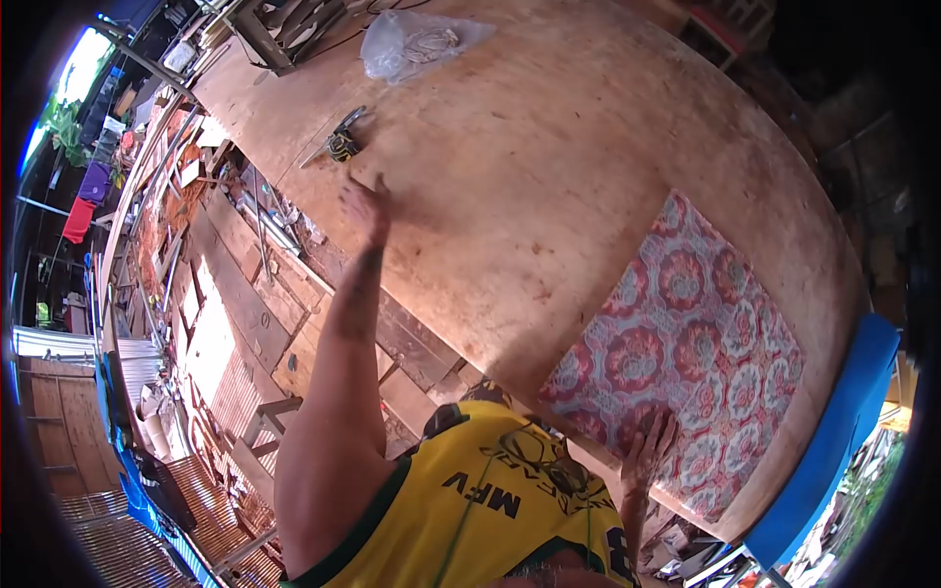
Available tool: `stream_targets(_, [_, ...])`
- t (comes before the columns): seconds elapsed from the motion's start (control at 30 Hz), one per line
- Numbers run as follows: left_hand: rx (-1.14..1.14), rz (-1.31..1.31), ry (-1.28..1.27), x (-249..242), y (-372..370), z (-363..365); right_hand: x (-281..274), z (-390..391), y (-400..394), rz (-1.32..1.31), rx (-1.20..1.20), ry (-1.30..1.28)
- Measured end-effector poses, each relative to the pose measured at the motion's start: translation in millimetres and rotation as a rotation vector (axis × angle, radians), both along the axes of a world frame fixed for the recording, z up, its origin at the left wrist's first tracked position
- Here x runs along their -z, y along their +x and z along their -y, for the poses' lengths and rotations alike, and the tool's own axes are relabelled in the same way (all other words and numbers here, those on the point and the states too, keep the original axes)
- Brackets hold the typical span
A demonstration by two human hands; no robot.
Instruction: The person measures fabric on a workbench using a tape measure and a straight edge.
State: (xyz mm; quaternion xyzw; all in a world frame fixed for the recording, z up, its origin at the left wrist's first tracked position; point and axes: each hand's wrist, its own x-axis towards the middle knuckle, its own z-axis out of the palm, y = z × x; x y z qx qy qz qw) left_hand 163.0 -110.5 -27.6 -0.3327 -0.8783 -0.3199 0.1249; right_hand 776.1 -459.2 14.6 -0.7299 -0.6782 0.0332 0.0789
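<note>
My left hand (365, 208) is stretched out over the near-left edge of the wooden board (490, 196), fingers apart and holding nothing. Just beyond its fingertips lies a black and yellow tape measure (341, 147). Whether that hand touches the board is hard to tell. On the right, a square piece of red and grey floral-patterned material (683, 279) lies flat on the board. My right hand (649, 443) rests on its near edge with the fingers extended.
A clear plastic bag (412, 44) with something coiled inside lies at the far side. Blue material (833, 441) hangs over the board's right end. Wood scraps and planks (265, 294) litter the ground at left. A metal frame piece (263, 39) stands at the far-left corner.
</note>
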Motion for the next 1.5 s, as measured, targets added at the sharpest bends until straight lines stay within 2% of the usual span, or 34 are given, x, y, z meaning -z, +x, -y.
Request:
stream_targets(0.03, [-0.115,-0.038,0.037,-10,-24,-10,1,-1,-2,0.012,0.016,-0.015])
stream_targets(0.07, [-0.117,-0.031,0.043,-16,-45,-21,3,-1,-1,0.015,0.021,-0.039])
stream_targets(0.13, [-0.120,0.138,-0.116,-16,-78,-40,6,-2,1,0.028,0.008,-0.030])
stream_targets(0.27, [-0.024,0.195,-0.123,-4,-121,-93,8,-6,-1,0.016,0.028,-0.029])
stream_targets(0.37, [0.023,0.248,-0.183,13,-127,-83,-3,-6,-3,-0.037,0.024,-0.017])
stream_targets(0.43, [0.264,0.326,-0.217,13,-103,-65,-6,-20,-13,-0.096,0.049,0.009])
stream_targets(0.5, [0.554,0.396,0.129,15,-24,-35,-21,-34,-29,0.093,-0.051,0.175])
stream_targets(0.57, [0.777,0.791,0.236,-22,76,24,-50,-67,-74,-0.272,0.046,0.201])
stream_targets(0.63, [1.035,1.173,0.344,-35,165,71,-60,-96,-102,-0.776,-0.009,0.130])
stream_targets(0.7, [1.118,1.562,0.219,-58,239,125,-60,-111,-122,-1.472,0.247,-0.120])
stream_targets(0.77, [1.369,1.667,0.013,-88,288,161,-79,-122,-128,-2.190,0.374,-0.266])
stream_targets(0.8, [1.525,1.732,-0.064,-95,302,176,-82,-104,-117,-2.192,0.405,-0.208])
stream_targets(0.83, [1.559,1.739,-0.096,-107,310,187,-85,-87,-108,-1.925,0.331,-0.096])
stream_targets(0.87, [1.549,1.838,-0.300,-122,317,193,-85,-74,-101,-1.651,0.252,-0.002])
stream_targets(0.93, [1.523,1.917,-0.522,-131,330,210,-78,-46,-90,-1.098,0.116,0.128])
stream_targets(0.97, [1.334,1.981,-0.606,-129,341,220,-69,-37,-79,-1.061,0.107,0.130])
stream_targets(1.03, [1.147,2.022,-0.684,-115,359,234,-66,-23,-62,-0.987,0.088,0.135])
stream_targets(1.07, [1.241,1.851,-0.714,-101,364,239,-78,-11,-55,-0.846,-0.029,0.194])
stream_targets(1.1, [1.305,1.748,-0.805,-111,371,238,-99,-4,-55,-0.706,-0.138,0.249])
stream_targets(1.17, [1.362,1.627,-0.919,-129,385,234,-107,9,-58,-0.670,-0.048,0.222])
stream_targets(1.23, [1.550,1.284,-1.148,-137,397,233,-117,18,-55,-0.501,-0.028,0.169])
stream_targets(1.27, [1.568,1.271,-1.216,-132,402,234,-131,18,-56,-0.453,-0.077,0.137])
stream_targets(1.3, [1.584,1.258,-1.226,-110,404,240,-126,21,-57,-0.451,-0.061,0.148])
stream_targets(1.37, [1.829,1.184,-0.930,-61,402,248,-111,27,-66,-0.405,-0.016,0.076])
stream_targets(1.4, [1.864,1.175,-0.811,-81,407,245,-113,27,-72,-0.410,0.058,0.107])
stream_targets(1.43, [1.896,1.157,-0.827,-93,408,236,-111,29,-76,-0.408,0.087,0.125])
stream_targets(1.5, [1.733,1.454,-1.262,-109,410,219,-107,37,-87,-0.532,0.271,0.044])
